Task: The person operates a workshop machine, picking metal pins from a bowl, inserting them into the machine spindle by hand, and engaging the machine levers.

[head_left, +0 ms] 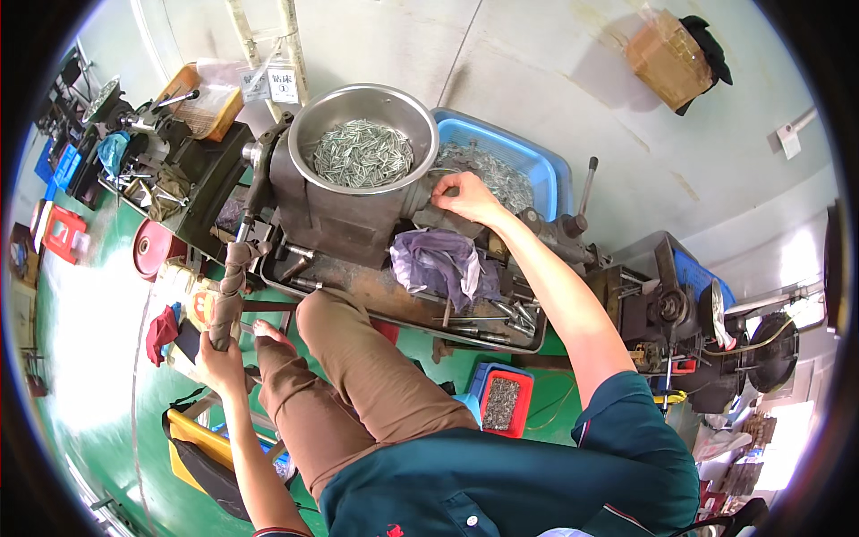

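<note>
My left hand (219,362) is closed round the lower end of a cloth-wrapped lever (234,277), which runs up to the left side of a dark metal machine (327,215). At the machine's right end, beside its spindle nose (413,197), my right hand (465,197) has its fingers pinched together. What they hold, if anything, is too small to make out. A steel bowl (309,116) full of small metal pins (362,154) sits on top of the machine. Behind my right hand stands a blue plastic basket (557,170) with more small metal parts (501,174) in it.
A purple rag (434,259) lies on the machine bed, above a metal tray (358,300) with several tools. Below it on the green floor is a red bin (523,407) of small parts. More machines (671,309) stand to the right, and a workbench (210,192) to the left.
</note>
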Demonstrator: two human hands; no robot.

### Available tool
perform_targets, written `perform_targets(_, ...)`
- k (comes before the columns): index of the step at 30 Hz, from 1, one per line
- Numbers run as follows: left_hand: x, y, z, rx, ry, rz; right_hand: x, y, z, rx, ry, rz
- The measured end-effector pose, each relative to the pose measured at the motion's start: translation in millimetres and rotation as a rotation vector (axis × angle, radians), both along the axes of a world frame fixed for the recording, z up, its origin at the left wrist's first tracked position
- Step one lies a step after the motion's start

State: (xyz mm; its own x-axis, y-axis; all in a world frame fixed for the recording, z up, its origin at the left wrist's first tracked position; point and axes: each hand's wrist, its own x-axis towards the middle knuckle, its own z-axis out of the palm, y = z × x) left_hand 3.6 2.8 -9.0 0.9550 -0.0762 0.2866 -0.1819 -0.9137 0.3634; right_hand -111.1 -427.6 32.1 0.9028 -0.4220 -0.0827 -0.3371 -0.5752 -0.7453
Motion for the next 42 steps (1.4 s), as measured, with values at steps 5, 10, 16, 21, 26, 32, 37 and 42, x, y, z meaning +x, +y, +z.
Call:
perform_targets(5,1.7,3.0,-3.8,-0.010,0.050,0.018,2.3,-2.8,-2.5,-0.046,0.042,-0.018)
perform_targets(10,0.7,2.5,-4.8,-0.024,0.035,0.025,-0.1,-35.7,-5.9,-0.180,-0.077,0.172)
perform_targets(16,1.8,-3.3,0.1,-0.008,0.039,0.037,-3.0,-39.7,50.3,-1.004,-0.218,-0.468)
perform_targets(21,3.5,4.5,-7.8,-0.027,-0.010,0.043,53.6,24.3,101.8,-0.917,-0.380,-0.062)
perform_targets(26,1.2,-0.3,-5.1,-0.027,0.002,0.043,96.9,36.0,91.3,-0.897,-0.058,0.321)
perform_targets(32,-1.5,-0.7,2.6,0.022,-0.033,0.066,115.5,42.7,88.4,-0.866,0.077,0.437)
perform_targets(37,-0.1,-3.0,6.8,-0.016,0.008,0.080,124.5,39.4,79.0,-0.707,-0.077,0.407)
perform_targets(42,1.5,-4.7,4.3,0.041,0.037,0.079,122.2,29.6,70.1,-0.803,-0.369,0.351)
